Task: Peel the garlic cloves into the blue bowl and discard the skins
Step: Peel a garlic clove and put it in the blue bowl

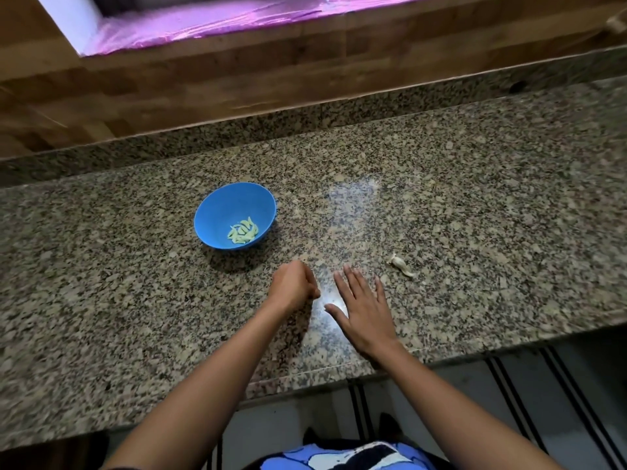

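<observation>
Speckled granite counter point(475, 198) runs across the view, backed by a low granite lip and a wood-panelled wall point(203, 96), with a purple-lit sill point(203, 22) at the top. Left of centre on the counter stands the blue bowl point(217, 205), upright, with a small heap of pale peeled cloves point(243, 231) lying at its bottom. Nearer the front edge, both hands are over the stone, side by side but not touching. The left hand point(292, 287) is curled into a loose fist just below and to the right of the bowl, apart from it; whether anything is inside the fist I cannot tell. The right hand point(364, 310) lies flat, palm down, fingers straight and spread, holding nothing. To its right, near but not touching the fingertips, a small whitish garlic scrap point(402, 265) lies on the counter; it is too small to tell skin from unpeeled clove. Below the counter edge a striped mat point(509, 385) and a blue patterned garment point(339, 457) show.
</observation>
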The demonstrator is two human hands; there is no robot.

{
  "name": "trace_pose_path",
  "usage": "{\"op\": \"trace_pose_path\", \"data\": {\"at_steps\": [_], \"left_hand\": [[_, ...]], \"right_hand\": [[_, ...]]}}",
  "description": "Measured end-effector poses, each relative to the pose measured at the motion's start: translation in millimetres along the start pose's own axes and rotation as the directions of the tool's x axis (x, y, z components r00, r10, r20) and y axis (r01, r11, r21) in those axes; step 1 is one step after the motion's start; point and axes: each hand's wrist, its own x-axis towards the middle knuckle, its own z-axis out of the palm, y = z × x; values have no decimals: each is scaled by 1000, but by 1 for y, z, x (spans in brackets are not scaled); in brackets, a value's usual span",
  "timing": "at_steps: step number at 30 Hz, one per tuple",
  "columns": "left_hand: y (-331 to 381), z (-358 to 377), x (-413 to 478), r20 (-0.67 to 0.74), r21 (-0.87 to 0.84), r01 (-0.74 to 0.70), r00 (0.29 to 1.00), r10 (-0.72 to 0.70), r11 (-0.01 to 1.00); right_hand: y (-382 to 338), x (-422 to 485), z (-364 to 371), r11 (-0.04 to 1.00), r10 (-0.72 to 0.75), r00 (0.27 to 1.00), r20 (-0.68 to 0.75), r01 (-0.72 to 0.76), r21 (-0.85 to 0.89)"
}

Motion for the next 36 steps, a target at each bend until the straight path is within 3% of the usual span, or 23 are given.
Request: {"op": "trace_pose_path", "data": {"at_steps": [5, 10, 12, 14, 16, 22, 24, 26, 27, 28, 30, 31, 32, 33, 34, 35, 36], "left_hand": [[4, -1, 7, 52, -11, 49, 997, -48, 999], [13, 3, -1, -12, 89, -19, 1000, 20, 996], [-1, 0, -5, 55, -163, 12, 998, -3, 987], [-13, -3, -13, 134, -506, 80, 991, -13, 859], [-17, -3, -20, 121, -615, 69, 993, 7, 785], [-16, -1, -28, -58, -488, -123, 992, 108, 864], [-20, -1, -26, -104, -300, -225, 974, 202, 927], [-22, -2, -25, -80, -136, -275, 961, 266, 952], [-23, -3, -23, -30, -188, -237, 971, 235, 953], [-23, -6, -23, 62, -350, -127, 985, 159, 928], [-22, -16, -21, 349, -671, 237, 937, 17, 703], [-23, -19, -21, 436, -713, 349, 900, -6, 608], [-25, -19, -22, 457, -716, 378, 889, -15, 586], [-25, -17, -22, 403, -712, 317, 915, -5, 627], [-25, -14, -23, 274, -674, 163, 961, 38, 720], [-26, -10, -25, 105, -577, -31, 988, 112, 816], [-27, -6, -27, -58, -439, -207, 978, 203, 874]], "right_hand": [[1, 0, 0, 1000, -6, 1000, -6, 6, -6], [0, -2, -3, 999, -18, 1000, -4, 18, 37], [-3, -2, -9, 972, -20, 999, -31, 27, 235], [-6, 2, -18, 827, 1, 997, -81, 44, 560], [-9, 9, -26, 711, 6, 998, -70, 45, 702], [-8, 30, -43, 598, -14, 998, 63, -42, 801], [-8, 33, -46, 640, -26, 998, 58, -28, 768], [-8, 32, -47, 751, -51, 999, -16, 49, 659], [-8, 30, -48, 795, -84, 993, -87, 119, 594], [-8, 28, -48, 819, -133, 976, -173, 207, 535], [-8, 25, -47, 824, -286, 896, -340, 411, 390], [-6, 25, -44, 817, -347, 850, -396, 481, 317], [-6, 27, -41, 814, -365, 834, -414, 502, 292], [-8, 27, -40, 823, -325, 863, -388, 460, 332], [-11, 26, -42, 812, -212, 929, -303, 340, 475], [-15, 26, -45, 709, -76, 986, -149, 159, 687], [-17, 26, -47, 491, -9, 999, 51, -40, 870]]}}
